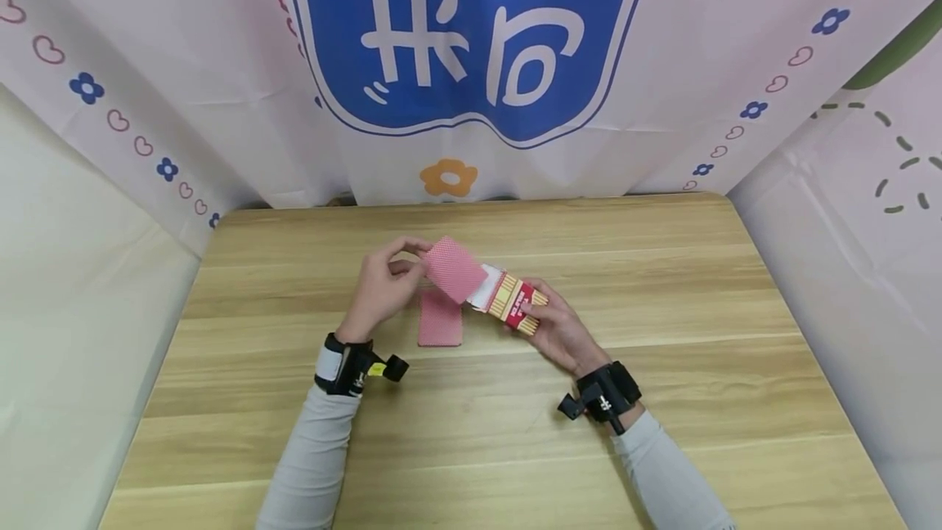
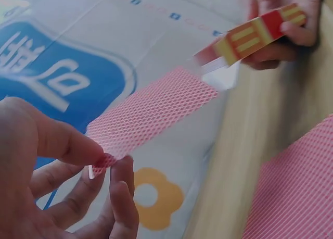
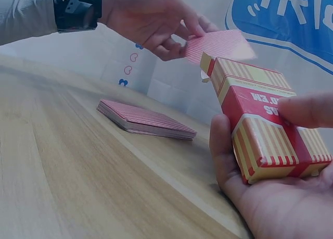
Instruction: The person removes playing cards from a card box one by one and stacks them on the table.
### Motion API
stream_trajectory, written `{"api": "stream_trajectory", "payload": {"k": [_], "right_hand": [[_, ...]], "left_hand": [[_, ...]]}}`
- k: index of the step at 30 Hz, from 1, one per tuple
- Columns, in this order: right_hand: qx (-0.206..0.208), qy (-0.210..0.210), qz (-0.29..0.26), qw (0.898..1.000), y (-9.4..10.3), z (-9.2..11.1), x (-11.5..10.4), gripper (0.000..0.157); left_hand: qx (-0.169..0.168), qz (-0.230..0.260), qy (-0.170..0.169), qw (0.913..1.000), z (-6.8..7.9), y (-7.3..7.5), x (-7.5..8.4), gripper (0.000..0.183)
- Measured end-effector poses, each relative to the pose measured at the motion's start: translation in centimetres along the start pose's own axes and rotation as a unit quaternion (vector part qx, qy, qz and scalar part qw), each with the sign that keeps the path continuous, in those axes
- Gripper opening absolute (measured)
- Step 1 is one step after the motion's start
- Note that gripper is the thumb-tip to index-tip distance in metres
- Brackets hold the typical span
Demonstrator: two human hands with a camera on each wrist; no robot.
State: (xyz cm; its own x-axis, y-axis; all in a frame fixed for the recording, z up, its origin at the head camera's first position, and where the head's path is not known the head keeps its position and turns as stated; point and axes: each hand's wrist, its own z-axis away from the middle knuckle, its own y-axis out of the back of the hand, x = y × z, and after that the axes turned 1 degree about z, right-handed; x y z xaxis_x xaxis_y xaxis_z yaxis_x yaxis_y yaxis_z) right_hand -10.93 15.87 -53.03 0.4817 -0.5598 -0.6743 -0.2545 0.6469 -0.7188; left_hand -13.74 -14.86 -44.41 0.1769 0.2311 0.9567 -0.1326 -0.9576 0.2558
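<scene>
Between thumb and fingers, my left hand [image 1: 384, 291] pinches a playing card [image 1: 453, 268] with a pink-red lattice back, by one corner in the left wrist view. My right hand [image 1: 565, 332] grips a striped yellow-and-red card box [image 3: 265, 111], thumb on its printed face. The box is tilted, with its open end and white flap [image 1: 486, 288] towards the card. In the head view the card overlaps that flap; whether they touch I cannot tell. Below the card, a deck of playing cards [image 3: 148, 120] lies face down on the table in a neat stack.
The wooden table [image 1: 471, 448] ends at a back edge against a hanging white cloth [image 1: 221, 47] with a blue emblem. Pale cloth walls flank the table on both sides. Each wrist wears a black strap [image 1: 346, 364] with a small camera.
</scene>
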Motion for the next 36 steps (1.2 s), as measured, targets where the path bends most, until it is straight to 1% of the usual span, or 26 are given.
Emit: {"api": "stream_trajectory", "payload": {"k": [2,4,7,11,13,15,19,21,24,29,31,36], "right_hand": [[0.002,-0.001,0.002,1.000,0.0,0.0,0.0,0.042],[0.005,-0.001,0.003,1.000,0.1,0.1,0.0,0.041],[0.008,-0.001,0.007,1.000,0.1,0.1,-0.1,0.040],[0.010,-0.001,0.005,1.000,0.2,0.2,-0.1,0.040],[0.008,-0.002,0.004,1.000,0.2,0.2,-0.1,0.040],[0.008,-0.002,0.002,1.000,0.2,0.2,0.0,0.040],[0.008,-0.003,0.002,1.000,0.0,0.2,0.0,0.040],[0.013,-0.005,0.003,1.000,0.0,0.1,0.0,0.040],[0.017,-0.005,0.003,1.000,-0.1,0.1,-0.1,0.039],[0.008,-0.002,0.004,1.000,0.0,0.1,-0.1,0.039],[0.007,-0.001,0.006,1.000,0.0,0.1,0.0,0.039],[0.008,-0.001,0.011,1.000,-0.1,0.0,-0.1,0.039]], "left_hand": [[-0.002,-0.005,0.022,0.9997,0.0,0.7,-0.1,0.026],[-0.011,-0.024,0.043,0.9987,-0.1,1.4,-0.4,0.027],[-0.041,-0.053,0.075,0.9949,-0.1,1.9,-0.8,0.028],[-0.091,-0.078,0.126,0.9848,-0.4,1.9,-1.7,0.026],[-0.109,-0.091,0.142,0.9796,-0.6,1.7,-2.5,0.024],[-0.121,-0.099,0.151,0.9761,-0.7,1.4,-3.2,0.023],[-0.125,-0.121,0.140,0.9746,-0.7,0.8,-4.2,0.020],[-0.124,-0.132,0.133,0.9744,-0.6,0.6,-4.5,0.018],[-0.124,-0.156,0.116,0.9730,-0.7,0.4,-4.7,0.017],[-0.127,-0.194,0.100,0.9675,-0.7,-0.1,-4.6,0.016],[-0.127,-0.203,0.098,0.9659,-0.6,-0.3,-4.6,0.016],[-0.120,-0.215,0.092,0.9650,-0.6,-0.6,-4.7,0.015]]}}
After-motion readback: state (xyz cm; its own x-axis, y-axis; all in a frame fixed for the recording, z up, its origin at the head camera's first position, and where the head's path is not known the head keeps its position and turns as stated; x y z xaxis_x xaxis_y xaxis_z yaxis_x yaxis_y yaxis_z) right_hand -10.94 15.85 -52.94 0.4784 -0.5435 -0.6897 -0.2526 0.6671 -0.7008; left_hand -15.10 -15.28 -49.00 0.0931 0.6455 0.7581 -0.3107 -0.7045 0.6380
